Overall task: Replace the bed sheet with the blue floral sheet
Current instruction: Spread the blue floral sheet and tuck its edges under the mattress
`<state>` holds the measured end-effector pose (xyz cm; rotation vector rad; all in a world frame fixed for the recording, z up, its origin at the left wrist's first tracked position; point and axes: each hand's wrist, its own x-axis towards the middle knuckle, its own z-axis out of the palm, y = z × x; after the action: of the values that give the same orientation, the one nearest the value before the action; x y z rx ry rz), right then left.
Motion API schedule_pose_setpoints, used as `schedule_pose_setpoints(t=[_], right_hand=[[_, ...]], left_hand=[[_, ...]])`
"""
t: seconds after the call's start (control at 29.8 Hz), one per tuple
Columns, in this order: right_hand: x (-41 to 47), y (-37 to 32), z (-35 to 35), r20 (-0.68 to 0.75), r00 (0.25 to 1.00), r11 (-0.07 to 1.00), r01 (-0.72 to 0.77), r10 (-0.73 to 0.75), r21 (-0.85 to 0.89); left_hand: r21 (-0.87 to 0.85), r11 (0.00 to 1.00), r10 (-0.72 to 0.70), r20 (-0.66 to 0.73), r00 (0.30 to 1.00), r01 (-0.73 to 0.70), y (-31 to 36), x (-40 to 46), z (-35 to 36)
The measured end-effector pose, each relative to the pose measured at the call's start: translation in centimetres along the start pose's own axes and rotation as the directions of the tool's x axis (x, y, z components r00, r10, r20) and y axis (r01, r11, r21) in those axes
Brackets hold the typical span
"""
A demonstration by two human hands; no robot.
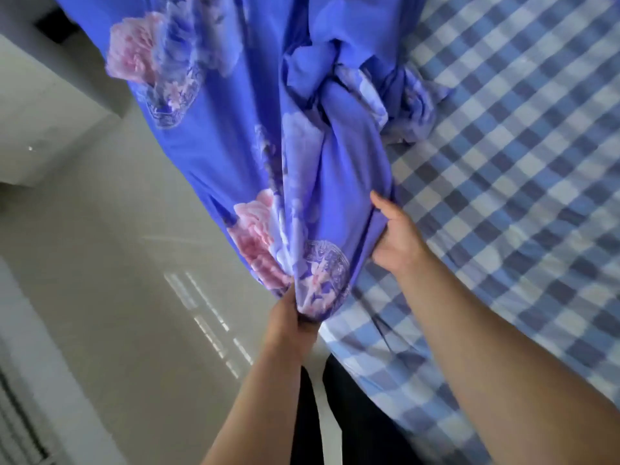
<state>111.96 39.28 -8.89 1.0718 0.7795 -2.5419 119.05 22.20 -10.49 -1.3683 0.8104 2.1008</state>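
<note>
Only the head view to go on here, so this is all from that one camera looking down at my hands.

The blue floral sheet is bunched up and runs from the top of the frame down to my hands, lying along the bed's edge, partly on the bed and partly hanging off the side over the floor. It's blue with pink and pale flowers and a round lacy motif near the bottom end. Higher up it's twisted into a knot-like wad sitting on the mattress.

My left hand has its fingers curled tight around the bottom gathered end of the sheet, right at the bed's edge, so that's a firm closed grip on the fabric. My right hand is a bit higher up on the right side of the bundle, thumb up against the cloth and fingers tucked under it, so it's gripping the sheet too, though I can't see the fingertips.

Under all that, the bed has a blue and white checked sheet spread over it, a little wrinkled near the corner by my legs.

No boxes or baskets show, just the pale shiny floor with window light reflected on it and a grey wall at the left.
</note>
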Motion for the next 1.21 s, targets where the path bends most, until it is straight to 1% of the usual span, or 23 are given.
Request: schedule_pose_setpoints(t=[0.17,0.23,0.27,0.3,0.34,0.37,0.4,0.44,0.47,0.5,0.54,0.57,0.64,0.67,0.74,0.77,0.84,0.94,1.01,1.07,1.11,1.14,1.21], right_hand=[[-0.5,-2.3,0.5,-0.051,0.977,0.978,0.208,-0.207,0.031],[-3.0,-1.4,-1.2,-0.164,0.909,0.924,0.378,-0.383,-0.065],[-4.9,-0.6,-2.7,-0.288,0.794,0.842,0.478,-0.535,-0.249],[-7.0,0.5,-4.4,-0.355,0.628,0.712,0.517,-0.692,-0.475],[-9.1,1.9,-6.2,-0.320,0.475,0.548,0.487,-0.820,-0.680],[-11.3,3.9,-8.1,-0.221,0.413,0.393,0.398,-0.883,-0.829],[-13.3,6.2,-10.1,-0.112,0.437,0.260,0.297,-0.892,-0.919],[-15.0,8.7,-12.0,0.001,0.510,0.122,0.207,-0.860,-0.971],[-16.3,11.1,-13.5,0.135,0.571,-0.055,0.155,-0.810,-0.986],[-17.3,13.2,-14.9,0.286,0.613,-0.240,0.158,-0.737,-0.958],[-18.2,14.8,-15.8,0.413,0.655,-0.370,0.212,-0.633,-0.904],[-18.8,15.9,-16.2,0.487,0.693,-0.411,0.292,-0.532,-0.864],[-20.6,17.3,-16.0,0.506,0.750,-0.284,0.420,-0.425,-0.862],[-21.7,17.2,-15.6,0.430,0.787,-0.102,0.433,-0.443,-0.896],[-22.4,16.0,-14.7,0.141,0.804,0.317,0.381,-0.578,-0.869],[-21.5,14.7,-14.5,-0.026,0.785,0.459,0.334,-0.619,-0.823],[-17.2,11.2,-15.3,-0.268,0.797,0.581,0.124,-0.541,-0.804],[-11.6,8.1,-16.2,-0.436,0.884,0.645,-0.236,-0.168,-0.727],[-10.6,8.0,-16.2,-0.325,0.940,0.762,-0.282,0.099,-0.583],[-10.3,7.5,-16.0,-0.244,0.967,0.790,-0.202,0.069,-0.578],[-10.6,7.0,-15.9,-0.247,0.966,0.714,-0.121,-0.075,-0.690],[-10.7,6.5,-16.3,-0.236,0.924,0.573,-0.022,-0.300,-0.819],[-13.1,5.5,-17.8,-0.085,0.719,0.233,0.109,-0.690,-0.966]], left_hand=[[0.055,0.993,0.113,-0.190,0.975,-0.104,0.0,1.3,-3.5],[0.096,0.983,0.176,-0.281,0.943,-0.155,0.5,1.9,-4.1],[0.168,0.969,0.229,-0.341,0.912,-0.181,0.5,1.8,-4.3],[0.277,0.940,0.301,-0.406,0.863,-0.197,0.3,1.7,-4.4],[0.442,0.873,0.419,-0.470,0.777,-0.204,-0.3,1.7,-4.7],[0.653,0.731,0.587,-0.455,0.669,-0.198,-0.9,1.4,-4.6],[0.800,0.538,0.737,-0.292,0.610,-0.267,-2.2,0.8,-4.5],[0.850,0.361,0.781,-0.050,0.622,-0.385,-3.7,-0.6,-3.7],[0.841,0.278,0.682,0.167,0.712,-0.464,-5.5,-2.3,-2.5],[0.844,0.229,0.494,0.328,0.806,-0.484,-7.4,-3.9,-1.6],[0.865,0.185,0.299,0.403,0.865,-0.467,-9.1,-4.9,-0.9],[0.896,0.086,0.175,0.417,0.892,-0.436,-10.4,-5.3,-0.7],[0.899,-0.210,0.243,0.428,0.871,-0.383,-11.7,-5.5,-1.3],[0.898,-0.269,0.309,0.423,0.852,-0.348,-11.8,-5.6,-1.7],[0.905,-0.216,0.404,0.425,0.810,-0.368,-11.8,-6.3,-2.4],[0.901,-0.190,0.425,0.434,0.794,-0.391,-11.9,-6.7,-2.7],[0.907,-0.141,0.424,0.418,0.803,-0.397,-12.8,-7.4,-3.3],[0.925,-0.081,0.366,0.375,0.852,-0.372,-14.8,-8.1,-4.5],[0.930,-0.079,0.372,0.363,0.855,-0.360,-15.5,-7.9,-4.9],[0.941,-0.146,0.383,0.338,0.859,-0.305,-16.2,-7.7,-5.2],[0.942,-0.222,0.410,0.326,0.852,-0.254,-16.8,-7.6,-5.4],[0.932,-0.303,0.471,0.329,0.818,-0.200,-17.6,-7.5,-5.7],[0.888,-0.410,0.620,0.439,0.650,-0.210,-20.2,-8.0,-6.2]])
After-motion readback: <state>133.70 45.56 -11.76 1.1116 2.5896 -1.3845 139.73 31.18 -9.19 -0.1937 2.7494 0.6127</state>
